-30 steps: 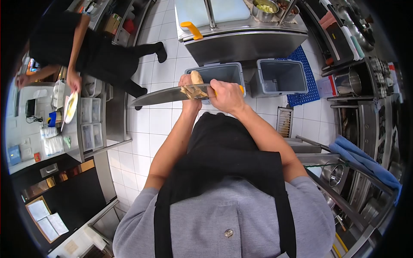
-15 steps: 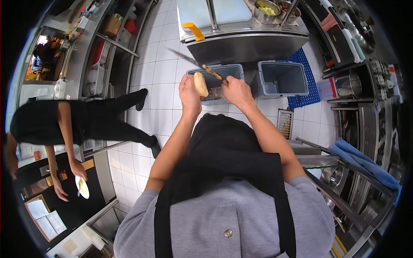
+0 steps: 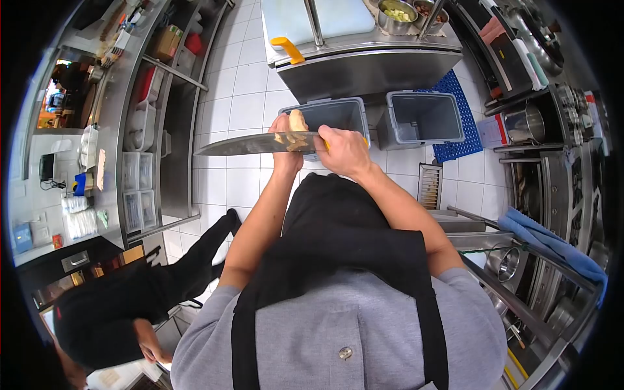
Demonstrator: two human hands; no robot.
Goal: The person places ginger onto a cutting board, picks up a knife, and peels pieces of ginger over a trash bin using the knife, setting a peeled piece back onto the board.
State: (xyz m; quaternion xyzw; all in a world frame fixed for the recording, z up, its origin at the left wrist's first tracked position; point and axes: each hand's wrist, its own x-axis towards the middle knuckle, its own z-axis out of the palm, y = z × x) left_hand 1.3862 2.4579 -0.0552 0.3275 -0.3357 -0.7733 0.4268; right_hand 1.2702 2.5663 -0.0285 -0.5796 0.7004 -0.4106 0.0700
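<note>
My left hand [image 3: 287, 161] is closed around a pale yellow peeled piece of produce [image 3: 297, 121]; its exact kind is unclear. In my right hand [image 3: 346, 153] is a large kitchen knife [image 3: 240, 144], its broad blade pointing left, flat side toward me. The blade crosses in front of my left hand and hides part of it. Pale scraps [image 3: 292, 140] cling to the steel, and a bit of yellow handle shows at my right fingers. Both hands are over the near edge of a grey bin [image 3: 362, 112].
A second grey bin [image 3: 422, 95] stands to the right on a blue mat [image 3: 469, 133]. Ahead is a steel counter with a white cutting board [image 3: 344, 26], a yellow handle [image 3: 287, 49] and metal pots [image 3: 398, 27]. A co-worker [image 3: 117, 312] in black is at lower left.
The knife has swung from pointing up and away to lying level across my left hand. The produce has tilted. The co-worker has moved toward the lower left, and the plate is out of sight.
</note>
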